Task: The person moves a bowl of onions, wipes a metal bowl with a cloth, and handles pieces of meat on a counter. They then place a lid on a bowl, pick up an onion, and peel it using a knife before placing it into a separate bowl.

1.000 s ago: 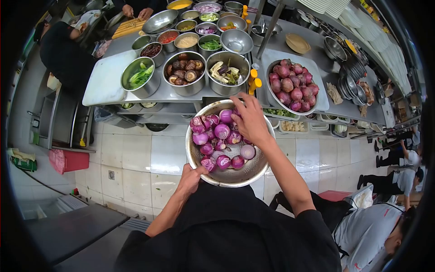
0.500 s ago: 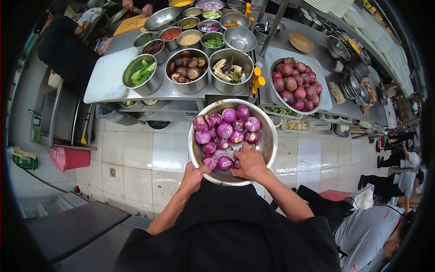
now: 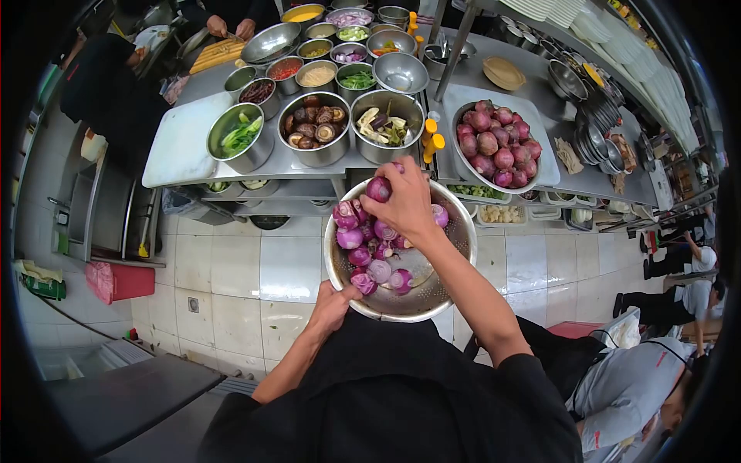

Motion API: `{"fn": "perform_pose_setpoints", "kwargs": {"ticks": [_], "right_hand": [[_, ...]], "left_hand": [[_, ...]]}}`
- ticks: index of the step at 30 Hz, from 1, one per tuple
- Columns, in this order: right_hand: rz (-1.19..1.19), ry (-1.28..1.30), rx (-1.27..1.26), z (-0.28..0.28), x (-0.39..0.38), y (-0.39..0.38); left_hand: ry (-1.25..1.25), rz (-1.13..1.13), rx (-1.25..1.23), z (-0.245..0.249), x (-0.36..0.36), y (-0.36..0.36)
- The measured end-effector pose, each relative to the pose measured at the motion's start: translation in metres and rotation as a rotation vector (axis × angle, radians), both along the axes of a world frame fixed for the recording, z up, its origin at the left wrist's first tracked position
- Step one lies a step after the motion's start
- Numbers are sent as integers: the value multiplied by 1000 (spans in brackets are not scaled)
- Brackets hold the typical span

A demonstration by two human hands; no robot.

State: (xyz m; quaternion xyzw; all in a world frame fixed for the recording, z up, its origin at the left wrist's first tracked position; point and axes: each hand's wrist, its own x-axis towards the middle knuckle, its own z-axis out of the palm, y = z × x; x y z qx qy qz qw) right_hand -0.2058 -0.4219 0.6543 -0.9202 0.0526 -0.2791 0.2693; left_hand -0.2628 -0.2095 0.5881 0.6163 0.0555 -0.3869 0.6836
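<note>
A metal colander (image 3: 451,289) with small holes in its wall is held in front of my black apron, with several peeled red onions (image 3: 349,238) inside, mostly on its left side. My left hand (image 3: 330,306) grips the near-left rim. Over the far part of the colander, my right hand (image 3: 407,202) has its fingers curled on a red onion (image 3: 378,189); a bit of purple shows at the fingertips too, partly hidden. Ahead on the right, a big bowl (image 3: 532,184) is heaped with unpeeled red onions (image 3: 494,143).
On the steel counter stand pots of greens (image 3: 241,135), mushrooms (image 3: 315,123) and eggplant pieces (image 3: 384,127), plus a white cutting board (image 3: 181,143) and yellow-capped bottles (image 3: 434,147). Other people work at far left, behind the counter and on the right. A red bin (image 3: 120,282) stands left.
My right hand has moved from the near part of the colander to its far side and closed on an onion. Onions have shifted left, baring the colander's right bottom. My left hand stays on the rim.
</note>
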Motion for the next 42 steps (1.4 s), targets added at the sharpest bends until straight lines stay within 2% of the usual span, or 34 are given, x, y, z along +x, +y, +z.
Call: {"fn": "perform_pose_setpoints", "kwargs": {"ticks": [1, 3, 6, 9, 14, 23, 25, 26, 28, 30, 32, 35, 37, 39, 40, 42], "right_hand": [[1, -1, 0, -4, 1, 0], [-80, 94, -179, -8, 3, 3], [-48, 119, -186, -7, -2, 5], [-24, 151, -143, -3, -5, 3], [0, 117, -126, -1, -8, -9], [-8, 87, -54, 2, -9, -28], [-33, -46, 30, 15, -13, -36], [-17, 76, 46, 27, -26, -37], [132, 491, 175, 44, -53, -31], [310, 598, -56, 17, -85, -17], [297, 770, -134, 4, -107, 7], [295, 746, -83, -18, -112, 13], [320, 765, -52, -12, -107, 8], [196, 506, 88, 6, -102, 2], [154, 452, 4, 17, -97, -3], [153, 368, -7, 18, -78, -16]], "left_hand": [[-4, 17, -41, 1, -1, -1], [-7, 46, -84, 7, -2, -1], [40, 44, 3, 13, -3, 1], [39, 76, -46, 5, -4, 5], [34, 117, -12, 21, -5, 1], [17, 52, -80, 2, -4, 2], [20, 40, -75, 2, -2, 2], [22, 34, -68, 1, -2, 4], [17, 57, -58, 3, -3, 3], [11, 71, -58, 5, -2, 1], [49, 69, -82, 7, -2, 0], [51, 78, -101, 6, 0, -1], [45, 74, -108, 2, 0, -1], [37, 78, -113, 1, 1, -1], [37, 65, -108, 3, 1, -1], [40, 48, -100, 8, 1, -2]]}}
